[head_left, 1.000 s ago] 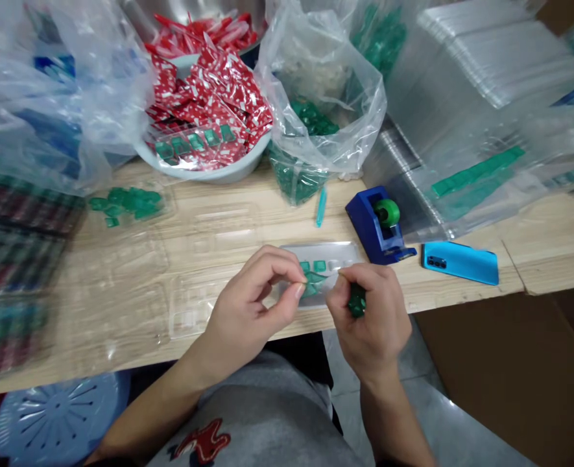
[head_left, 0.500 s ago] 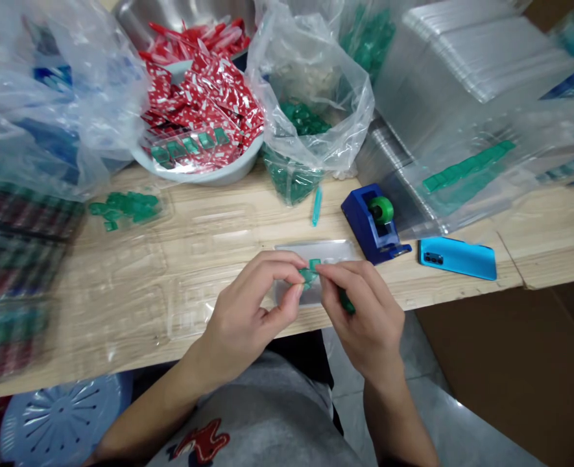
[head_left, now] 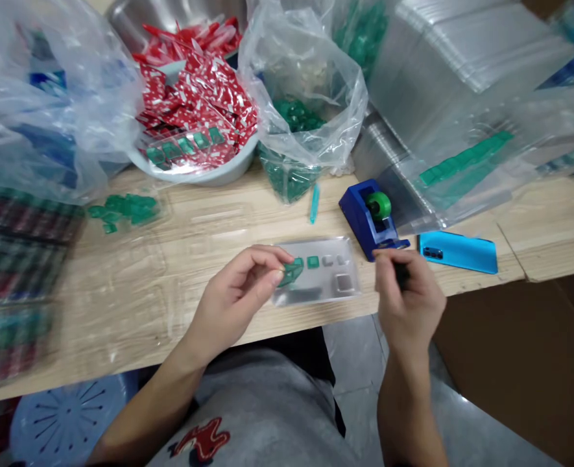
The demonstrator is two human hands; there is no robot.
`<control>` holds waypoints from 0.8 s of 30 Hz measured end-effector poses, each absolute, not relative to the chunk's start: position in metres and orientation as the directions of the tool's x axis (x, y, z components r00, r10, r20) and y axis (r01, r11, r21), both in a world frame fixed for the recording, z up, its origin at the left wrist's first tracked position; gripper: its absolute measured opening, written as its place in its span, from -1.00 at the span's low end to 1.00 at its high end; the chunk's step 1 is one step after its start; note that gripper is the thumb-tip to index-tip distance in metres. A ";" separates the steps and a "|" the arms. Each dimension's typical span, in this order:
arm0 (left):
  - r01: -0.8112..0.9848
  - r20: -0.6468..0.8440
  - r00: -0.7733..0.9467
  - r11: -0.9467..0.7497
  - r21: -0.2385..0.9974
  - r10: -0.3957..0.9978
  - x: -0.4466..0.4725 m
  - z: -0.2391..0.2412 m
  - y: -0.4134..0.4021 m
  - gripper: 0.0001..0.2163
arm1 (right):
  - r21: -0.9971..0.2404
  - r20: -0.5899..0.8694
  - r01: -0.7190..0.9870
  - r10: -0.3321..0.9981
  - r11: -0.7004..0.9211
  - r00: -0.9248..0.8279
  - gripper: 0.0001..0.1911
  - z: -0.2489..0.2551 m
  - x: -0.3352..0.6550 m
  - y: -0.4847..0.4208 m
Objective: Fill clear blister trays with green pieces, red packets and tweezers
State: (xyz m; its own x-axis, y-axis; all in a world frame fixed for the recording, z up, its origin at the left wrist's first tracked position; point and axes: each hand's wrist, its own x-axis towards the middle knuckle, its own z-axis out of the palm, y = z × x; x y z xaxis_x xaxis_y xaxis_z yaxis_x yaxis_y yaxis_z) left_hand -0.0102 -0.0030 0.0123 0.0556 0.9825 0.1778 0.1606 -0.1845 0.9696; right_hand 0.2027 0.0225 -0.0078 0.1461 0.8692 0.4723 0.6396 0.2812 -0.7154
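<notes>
Left hand (head_left: pixel 240 295): grip pinches a green piece (head_left: pixel 291 273) over the tray (head_left: pixel 322 280). Right hand (head_left: pixel 410 292): now apart, beside the dispenser (head_left: pixel 356 216), grip curled round something green (head_left: pixel 402 275), leaving the piece held one-handed.

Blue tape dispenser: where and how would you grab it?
I'd pinch the blue tape dispenser across its long side walls, near the bulky rear, coming from above. It stands upright, with the green roll in the middle to avoid. Its narrow front lip looks like a poorer hold, and the right hand is right by it.
</notes>
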 end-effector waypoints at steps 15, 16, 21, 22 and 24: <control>0.036 0.023 0.139 -0.029 0.999 0.990 0.005 0.009 -0.001 -0.95 | -0.675 0.471 0.449 0.810 0.585 -0.348 -0.78 -0.004 0.173 -0.002; 0.023 0.019 0.187 -0.024 0.999 0.982 0.004 0.007 -0.001 -0.95 | -0.741 0.441 0.396 0.838 0.542 -0.322 -0.78 -0.005 0.175 -0.003; 0.058 0.010 0.257 -0.026 0.998 0.966 0.005 -0.008 -0.005 -0.93 | -0.894 0.295 0.260 0.917 0.364 -0.270 -0.81 -0.020 0.182 -0.014; 0.062 0.000 0.249 -0.016 0.998 0.968 0.006 -0.012 -0.007 -0.93 | -0.902 0.276 0.258 0.922 0.346 -0.272 -0.81 -0.023 0.183 -0.017; 0.078 -0.026 0.243 0.007 0.997 0.970 0.008 -0.016 -0.010 -0.94 | -0.912 0.249 0.255 0.929 0.320 -0.275 -0.81 -0.028 0.183 -0.022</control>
